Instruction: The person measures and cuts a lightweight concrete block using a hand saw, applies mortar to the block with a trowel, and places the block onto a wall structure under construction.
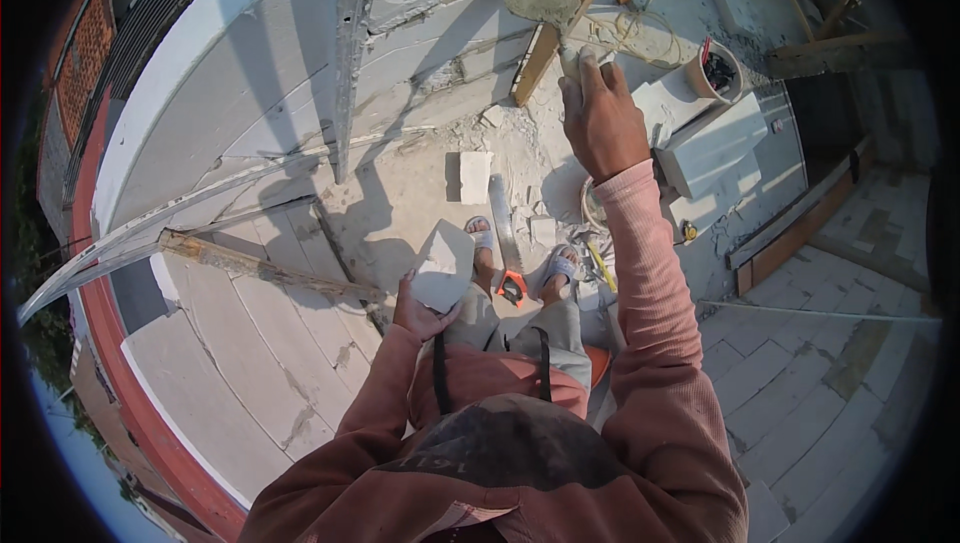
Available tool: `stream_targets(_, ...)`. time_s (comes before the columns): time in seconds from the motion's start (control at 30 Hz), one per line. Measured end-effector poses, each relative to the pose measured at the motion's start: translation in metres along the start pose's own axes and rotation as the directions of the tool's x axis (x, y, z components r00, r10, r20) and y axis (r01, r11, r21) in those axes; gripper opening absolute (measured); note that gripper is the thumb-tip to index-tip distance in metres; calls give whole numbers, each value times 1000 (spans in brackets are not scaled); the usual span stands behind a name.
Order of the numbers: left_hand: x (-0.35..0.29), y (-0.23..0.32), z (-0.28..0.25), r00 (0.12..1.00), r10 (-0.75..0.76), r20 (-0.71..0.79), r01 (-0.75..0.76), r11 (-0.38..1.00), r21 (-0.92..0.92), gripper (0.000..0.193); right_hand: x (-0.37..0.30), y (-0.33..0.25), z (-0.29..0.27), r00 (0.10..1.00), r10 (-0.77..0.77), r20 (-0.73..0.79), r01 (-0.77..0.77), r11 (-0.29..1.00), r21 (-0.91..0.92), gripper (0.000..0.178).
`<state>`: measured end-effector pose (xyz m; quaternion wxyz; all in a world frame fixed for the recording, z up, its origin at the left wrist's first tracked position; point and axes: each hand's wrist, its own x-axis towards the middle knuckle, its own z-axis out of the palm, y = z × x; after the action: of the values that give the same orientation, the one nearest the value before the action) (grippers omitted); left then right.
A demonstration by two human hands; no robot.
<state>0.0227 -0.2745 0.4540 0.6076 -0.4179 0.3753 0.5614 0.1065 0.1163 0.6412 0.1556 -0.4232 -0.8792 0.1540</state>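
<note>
My right hand (605, 125) is stretched forward and closed around the handle of a trowel. The trowel's blade (538, 0) looks coated with grey mortar and lies over the top of the block wall, beside a wooden post (540, 58). Lower down, near my left knee, my left hand (421, 317) grips a cut piece of white block (444, 268) from below and the side. A hand saw (506, 233) with an orange and black handle rests on the floor between my feet. Another small white block (475, 177) sits beyond it.
A bucket (714, 73) of tools stands by white blocks (708, 158) on the right. An upright metal profile (350, 53) and a slanting plank (262, 263) are on the left. Rubble and a yellow-handled tool (602, 266) lie near my feet. A curved block wall (200, 93) rises left.
</note>
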Motion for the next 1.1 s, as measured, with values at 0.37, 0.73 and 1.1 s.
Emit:
stream_targets(0.37, 10, 21, 41, 989, 18, 146, -33, 994, 102, 64, -220, 52, 5, 692, 203, 692, -620, -323, 715, 44)
stream_targets(0.73, 80, -27, 89, 976, -6, -218, 118, 856, 503, 76, -369, 331, 159, 333, 673, 661, -910, 414, 37, 50)
stream_targets(1.1, 258, -110, 96, 916, 275, -293, 32, 676, 736, 82, -303, 577, 346, 329, 727, 602, -617, 648, -446, 49)
